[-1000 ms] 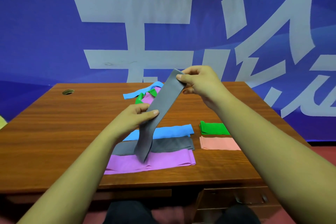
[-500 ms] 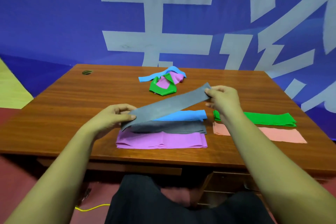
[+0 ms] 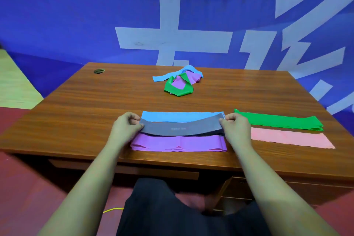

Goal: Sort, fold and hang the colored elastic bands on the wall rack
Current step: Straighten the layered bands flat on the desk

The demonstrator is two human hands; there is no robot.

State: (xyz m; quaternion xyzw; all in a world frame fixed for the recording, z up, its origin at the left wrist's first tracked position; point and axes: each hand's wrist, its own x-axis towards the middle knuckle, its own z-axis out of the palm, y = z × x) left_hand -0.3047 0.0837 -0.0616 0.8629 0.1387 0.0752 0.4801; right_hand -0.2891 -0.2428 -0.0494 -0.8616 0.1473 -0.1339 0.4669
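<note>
A folded grey band [image 3: 182,127] stretches between both hands just over the wooden desk [image 3: 95,113]. My left hand [image 3: 126,126] pinches its left end and my right hand [image 3: 234,125] pinches its right end. It lies above another grey band, between a folded blue band [image 3: 182,116] behind and a folded purple band [image 3: 178,142] in front. To the right lie a folded green band [image 3: 277,121] and a folded pink band [image 3: 287,137]. A loose tangle of blue, green and purple bands [image 3: 180,82] sits at the back middle of the desk.
A blue banner wall [image 3: 57,15] with large white characters stands right behind the desk. A round cable hole [image 3: 99,71] is at the desk's back left. A drawer unit [image 3: 268,189] sits under the desk on the right. No rack is in view.
Both hands have lowered the grey band from a raised, slanted hold to nearly flat over the grey pile between the blue and purple bands. The view has tilted downward.
</note>
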